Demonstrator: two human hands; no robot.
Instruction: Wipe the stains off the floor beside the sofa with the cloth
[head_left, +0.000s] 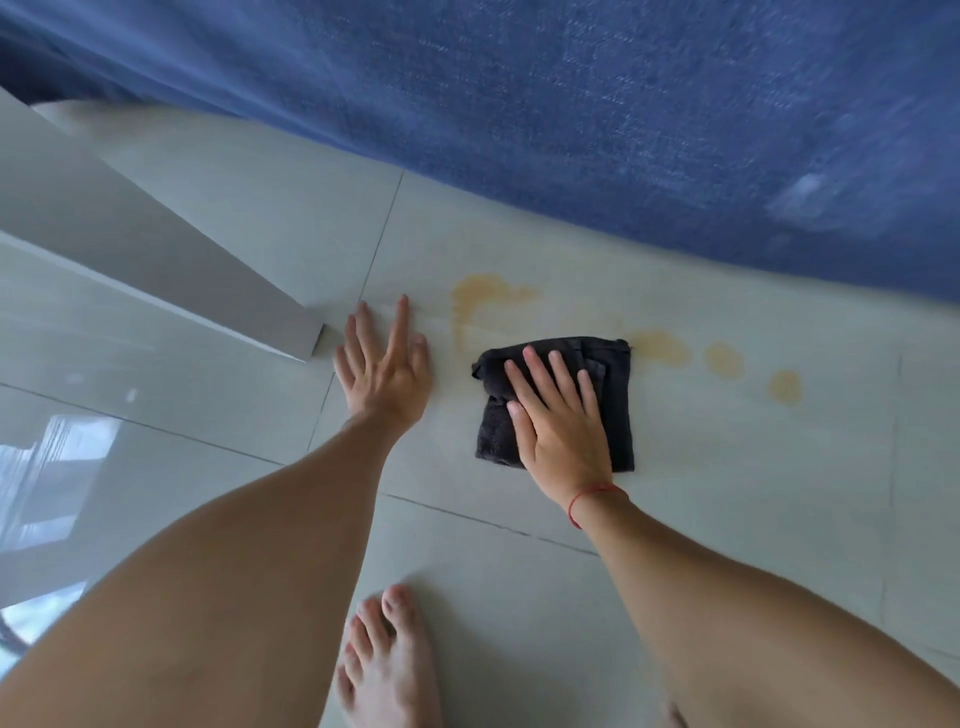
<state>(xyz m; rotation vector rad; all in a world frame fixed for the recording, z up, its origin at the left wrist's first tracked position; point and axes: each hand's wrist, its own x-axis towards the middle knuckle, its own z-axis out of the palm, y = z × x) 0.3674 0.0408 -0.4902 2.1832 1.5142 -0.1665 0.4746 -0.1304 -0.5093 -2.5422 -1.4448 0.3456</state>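
A: Status: right hand (558, 426) lies flat on the folded black cloth (556, 405), fingers straight and slightly spread, pressing it to the floor (727, 493) rather than gripping it. Left hand (384, 369) is palm-down on bare tile just left of it, fingers splayed, holding nothing. Looks like a brace.

B: Where are the stains?

A: Yellow-orange, strung along the tile in front of the blue sofa (623, 130). Big smeared patch (483, 299) is beyond the cloth, up and left. One blotch (662, 348) touches the cloth's far right corner. Two round spots (724, 358) (784, 387) sit further right, apart from each other.

B: So the cloth is between them, covering none fully.

A: Looks so. Best approach, probably: keep the palm flat so pressure spreads over the whole fold, and sweep through each mark instead of dabbing.

B: Risk?

A: Smearing. The big patch already shows streaks. Refolding to a clean face may help. Left hand should stay clear of the wet patch.
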